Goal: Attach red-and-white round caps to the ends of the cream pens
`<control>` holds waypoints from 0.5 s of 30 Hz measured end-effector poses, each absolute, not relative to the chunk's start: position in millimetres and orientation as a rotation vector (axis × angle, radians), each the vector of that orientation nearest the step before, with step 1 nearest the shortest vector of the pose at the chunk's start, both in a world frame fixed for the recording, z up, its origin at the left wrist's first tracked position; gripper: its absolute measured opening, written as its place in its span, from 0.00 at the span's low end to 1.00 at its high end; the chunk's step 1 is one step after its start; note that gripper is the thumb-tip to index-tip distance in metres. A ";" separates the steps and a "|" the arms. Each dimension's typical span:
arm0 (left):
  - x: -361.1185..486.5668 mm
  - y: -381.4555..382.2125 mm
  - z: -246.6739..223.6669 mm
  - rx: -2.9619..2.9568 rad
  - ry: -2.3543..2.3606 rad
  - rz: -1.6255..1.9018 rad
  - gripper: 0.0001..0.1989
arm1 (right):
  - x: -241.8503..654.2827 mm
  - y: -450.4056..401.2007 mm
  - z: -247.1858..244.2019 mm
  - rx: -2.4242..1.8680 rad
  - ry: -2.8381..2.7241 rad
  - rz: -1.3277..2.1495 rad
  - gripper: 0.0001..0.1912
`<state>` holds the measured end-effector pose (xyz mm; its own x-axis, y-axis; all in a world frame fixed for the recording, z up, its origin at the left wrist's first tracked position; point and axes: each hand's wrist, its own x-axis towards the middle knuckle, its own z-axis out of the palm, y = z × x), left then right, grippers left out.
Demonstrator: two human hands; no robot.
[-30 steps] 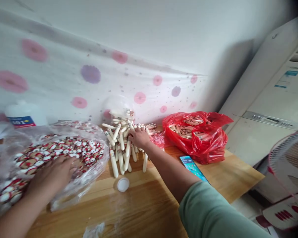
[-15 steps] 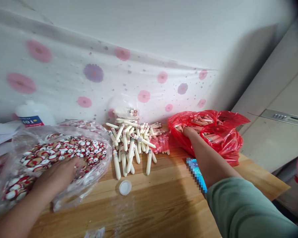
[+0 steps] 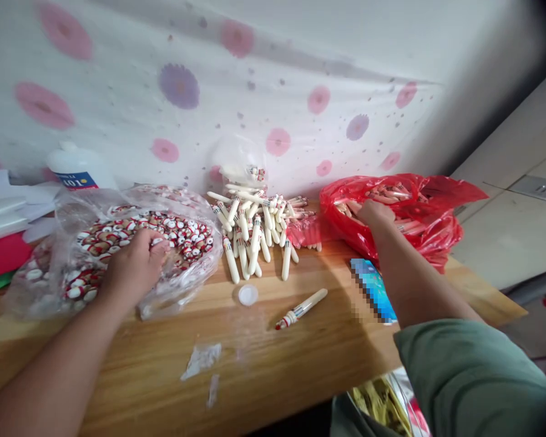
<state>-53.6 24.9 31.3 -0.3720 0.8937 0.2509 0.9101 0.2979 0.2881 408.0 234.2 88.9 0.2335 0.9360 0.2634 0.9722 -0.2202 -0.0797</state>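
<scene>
My left hand (image 3: 139,258) is over a clear plastic bag (image 3: 186,291) of small red, white and brown pen toppers (image 3: 191,237). Its thumb and fingers are pinched together, with a bit of white showing between them. At the right, my right hand (image 3: 377,212) reaches into a red plastic bag (image 3: 441,240) holding many pens; its fingertips are hidden, next to a pale pen end. Between the bags lies a heap of cream multicolour pens (image 3: 255,243). A single pen with a red-and-white topper (image 3: 301,309) rests on the wooden table (image 3: 164,388) nearer me.
A round white cap (image 3: 248,295) and scraps of clear plastic (image 3: 201,360) lie on the table. A phone (image 3: 377,291) is under my right forearm. Behind the clear bag stands a white bottle (image 3: 79,167); papers (image 3: 18,200) are at far left. A flower-patterned sheet (image 3: 236,91) covers the wall.
The view has tilted down, bringing the pen with the topper and more table into sight. My left hand has lifted slightly from the toppers, fingers pinched. My right hand remains at the red bag.
</scene>
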 end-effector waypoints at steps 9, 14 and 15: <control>-43.6 20.5 33.3 -1.873 -2.487 -0.955 0.18 | 368.4 5.1 5.5 -0.921 -2.679 0.441 0.19; -40.0 15.8 37.3 -1.940 -2.434 -0.793 0.20 | 377.7 -1.2 -4.7 -1.178 -2.765 0.133 0.14; -39.5 15.0 37.5 -1.963 -2.414 -0.786 0.20 | 378.8 5.2 -3.1 -1.196 -2.772 0.090 0.13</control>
<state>-39.5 15.0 37.5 -0.2500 0.9358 0.2485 0.9027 0.1325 0.4094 378.8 5.2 -3.1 -0.6803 0.7277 0.0872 0.7206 0.6858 -0.1020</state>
